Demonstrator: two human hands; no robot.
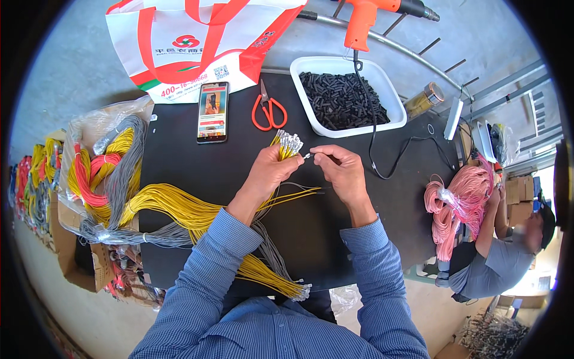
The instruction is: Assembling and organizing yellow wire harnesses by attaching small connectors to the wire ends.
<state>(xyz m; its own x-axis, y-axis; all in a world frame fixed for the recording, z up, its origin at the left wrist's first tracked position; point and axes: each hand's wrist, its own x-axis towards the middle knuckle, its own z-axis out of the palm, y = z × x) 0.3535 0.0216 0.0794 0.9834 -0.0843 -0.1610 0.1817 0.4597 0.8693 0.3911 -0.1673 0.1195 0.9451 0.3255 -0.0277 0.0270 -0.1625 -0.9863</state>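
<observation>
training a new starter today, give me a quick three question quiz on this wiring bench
1. True or false: the left hand grips a bundle of yellow wires.
2. What fills the white tray? A) black sleeves B) red clips C) screws
3. Which tool lies between the phone and the tray?

Key:
1. True.
2. A: black sleeves.
3. The orange scissors. The right hand is not on them; it pinches a single wire tip.
</observation>
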